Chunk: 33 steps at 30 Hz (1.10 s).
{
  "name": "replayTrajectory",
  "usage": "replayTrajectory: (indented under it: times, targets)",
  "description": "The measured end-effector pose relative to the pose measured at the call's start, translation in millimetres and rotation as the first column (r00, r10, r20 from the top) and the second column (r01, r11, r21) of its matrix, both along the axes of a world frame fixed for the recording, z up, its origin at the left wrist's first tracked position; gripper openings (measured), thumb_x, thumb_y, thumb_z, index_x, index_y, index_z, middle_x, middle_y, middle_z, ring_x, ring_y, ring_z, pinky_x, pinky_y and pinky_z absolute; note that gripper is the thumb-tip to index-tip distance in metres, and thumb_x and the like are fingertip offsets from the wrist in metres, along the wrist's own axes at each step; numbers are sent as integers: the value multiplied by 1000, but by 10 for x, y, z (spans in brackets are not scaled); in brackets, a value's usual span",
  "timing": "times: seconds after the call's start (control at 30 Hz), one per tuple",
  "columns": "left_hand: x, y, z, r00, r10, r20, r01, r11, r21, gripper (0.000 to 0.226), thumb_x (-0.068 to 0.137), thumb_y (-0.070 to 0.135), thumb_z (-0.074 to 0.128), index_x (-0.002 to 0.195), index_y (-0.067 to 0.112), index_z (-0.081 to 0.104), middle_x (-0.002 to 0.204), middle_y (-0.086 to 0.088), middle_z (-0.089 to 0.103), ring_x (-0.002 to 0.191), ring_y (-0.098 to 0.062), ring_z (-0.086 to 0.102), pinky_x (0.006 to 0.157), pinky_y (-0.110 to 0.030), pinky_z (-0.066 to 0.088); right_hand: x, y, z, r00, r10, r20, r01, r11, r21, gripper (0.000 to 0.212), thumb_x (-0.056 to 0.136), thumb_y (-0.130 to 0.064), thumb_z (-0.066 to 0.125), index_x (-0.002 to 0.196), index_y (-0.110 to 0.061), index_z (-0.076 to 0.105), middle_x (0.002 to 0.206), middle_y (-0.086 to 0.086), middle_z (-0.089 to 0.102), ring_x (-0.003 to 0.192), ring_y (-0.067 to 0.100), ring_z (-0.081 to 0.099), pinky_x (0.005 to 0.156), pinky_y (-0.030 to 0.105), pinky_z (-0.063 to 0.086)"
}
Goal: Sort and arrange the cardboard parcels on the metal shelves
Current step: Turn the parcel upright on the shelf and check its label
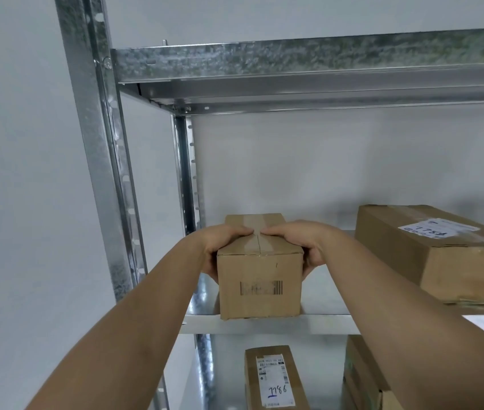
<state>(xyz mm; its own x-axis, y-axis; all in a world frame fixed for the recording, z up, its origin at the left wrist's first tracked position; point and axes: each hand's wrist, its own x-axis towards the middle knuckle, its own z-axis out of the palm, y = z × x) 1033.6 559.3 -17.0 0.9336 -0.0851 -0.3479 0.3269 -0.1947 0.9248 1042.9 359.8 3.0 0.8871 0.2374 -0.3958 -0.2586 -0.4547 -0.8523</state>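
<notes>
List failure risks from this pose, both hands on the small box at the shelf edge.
1. The small box sits flush with the shelf lip; if the left hand or right hand lets go early, it might tip off toward the labelled parcel below.
2. Sliding it right could bump the large parcel.

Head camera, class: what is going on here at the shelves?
A person holds a small box at the front edge of the middle shelf, left hand and right hand gripping its sides, thumbs on top. A bigger box lies to its right, and two more parcels sit on the shelf below.
</notes>
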Motion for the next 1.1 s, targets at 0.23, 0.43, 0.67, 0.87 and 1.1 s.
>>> replayTrajectory:
  times: [0.23, 0.43, 0.67, 0.87, 1.1]
  targets:
    - [43, 1, 10, 999, 10, -32, -9, 1000, 15, 51, 91, 43, 72, 129, 11, 63, 130, -20, 68, 109, -37, 66, 109, -60, 44, 30, 4, -16, 1000, -14, 5, 14, 1000, 14, 48, 94, -41, 70, 128, -11, 56, 117, 20, 70, 105, 40, 69, 90, 69, 53]
    - [57, -17, 11, 999, 41, -27, -40, 999, 26, 49, 93, 39, 72, 129, 8, 62, 125, -19, 69, 104, -36, 66, 109, -57, 46, 79, 15, -30, 1000, -15, -12, 15, 1000, 17, 47, 95, -39, 68, 130, -10, 55, 121, 19, 69, 109, 40, 69, 94, 68, 51]
    - [6, -4, -32, 999, 51, 0, -51, 999, 18, 55, 87, 46, 76, 128, 11, 63, 127, -21, 69, 112, -38, 67, 106, -59, 47, 67, 11, -81, 1000, -27, 4, 27, 999, 27, 49, 92, -46, 69, 127, -14, 57, 120, 18, 69, 108, 41, 68, 90, 68, 53]
    - [-111, -24, -33, 995, 88, 46, -85, 994, -64, 54, 88, 46, 74, 128, 13, 62, 117, -20, 70, 103, -37, 67, 105, -57, 48, -50, -29, -128, 997, -49, 60, 44, 995, 87, 71, 79, -70, 63, 131, -22, 60, 125, 14, 65, 116, 40, 60, 108, 70, 34]
    - [-218, -78, -128, 983, 156, 96, -117, 936, -331, 35, 99, 36, 62, 123, 11, 59, 89, -14, 72, 73, -28, 68, 68, -39, 55, -184, -214, -30, 979, -109, 173, 59, 961, 269, 42, 96, -65, 51, 115, -31, 68, 109, 2, 63, 96, 27, 63, 84, 42, 54]
